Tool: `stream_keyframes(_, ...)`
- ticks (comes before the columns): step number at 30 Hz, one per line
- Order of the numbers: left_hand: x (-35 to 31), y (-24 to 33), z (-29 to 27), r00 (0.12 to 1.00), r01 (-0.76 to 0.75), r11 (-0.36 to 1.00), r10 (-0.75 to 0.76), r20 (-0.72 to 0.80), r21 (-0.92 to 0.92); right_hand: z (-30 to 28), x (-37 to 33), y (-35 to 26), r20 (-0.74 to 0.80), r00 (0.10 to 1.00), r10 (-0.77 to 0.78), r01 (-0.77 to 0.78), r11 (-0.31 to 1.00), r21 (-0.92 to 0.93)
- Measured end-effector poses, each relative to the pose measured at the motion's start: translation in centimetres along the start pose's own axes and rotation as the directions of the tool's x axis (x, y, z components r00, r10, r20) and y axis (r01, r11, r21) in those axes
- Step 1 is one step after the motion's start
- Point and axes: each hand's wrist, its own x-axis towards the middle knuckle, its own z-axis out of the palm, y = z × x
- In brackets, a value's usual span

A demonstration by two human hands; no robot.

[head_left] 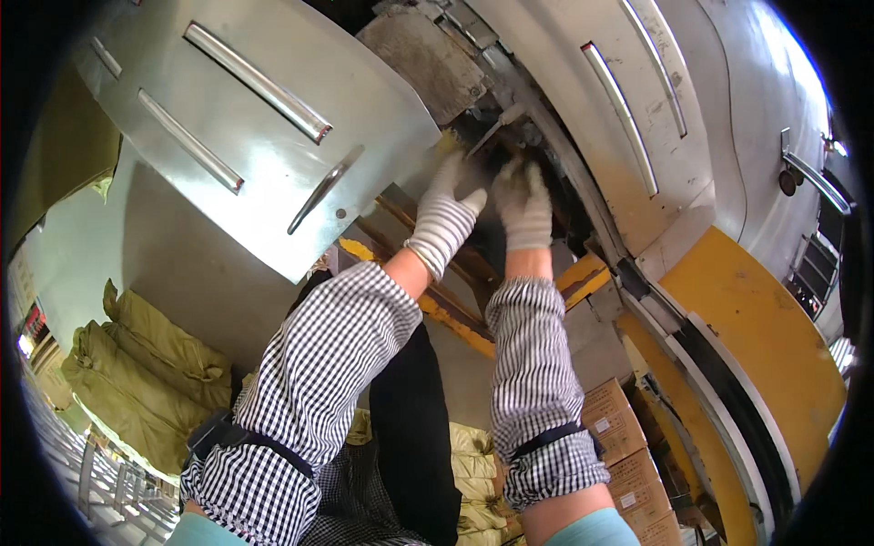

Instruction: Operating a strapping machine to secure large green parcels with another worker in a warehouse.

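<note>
Both my hands wear white knitted gloves with grey-striped cuffs, and both reach into a dark gap in a machine. My left hand [446, 205] is beside the edge of a shiny metal panel [264, 136], its thumb apart from its fingers and nothing visible in it. To its right, my right hand [524, 202] is inside the gap, its fingers blurred, so whether they hold anything is hidden. Just beyond the hands, a thin rod with a pale end [503, 124] slants across the gap. A dusty grey metal block [423, 62] sits farther in.
A curved pale panel [628, 100] with a bar handle borders the gap on the right. Yellow machine frame parts [756, 318] stand below it. Cardboard boxes [619, 423] are stacked at lower right. Olive-green cloth bundles [146, 369] lie at lower left.
</note>
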Motion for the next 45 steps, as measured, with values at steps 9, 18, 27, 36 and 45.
stream_keyframes(9,-16.7,4.8,-4.1,0.978,-0.042,0.992,0.016,0.209,0.119,1.5,-25.3,-4.7,-0.068,0.947,-0.315,0.190,0.717,-0.671)
stream_keyframes(18,-25.6,4.8,-27.1,0.996,0.083,0.918,-0.071,-0.047,0.387,22.8,-59.0,-19.8,0.970,0.190,-0.152,0.187,-0.964,-0.188)
stream_keyframes(27,-30.0,-0.4,-45.1,0.995,0.098,0.441,-0.047,-0.086,0.892,22.9,-71.0,-43.4,0.505,0.284,-0.815,-0.093,-0.548,-0.831)
stream_keyframes(36,-32.6,7.9,-31.0,0.997,0.067,0.913,-0.051,-0.049,0.402,21.5,-68.7,-55.9,0.298,0.762,-0.575,-0.321,-0.735,-0.597)
stream_keyframes(45,-38.3,4.5,-35.7,0.929,0.367,0.851,-0.314,-0.196,0.377,17.5,-62.2,-59.1,0.014,0.558,-0.830,-0.023,-0.032,-0.999)
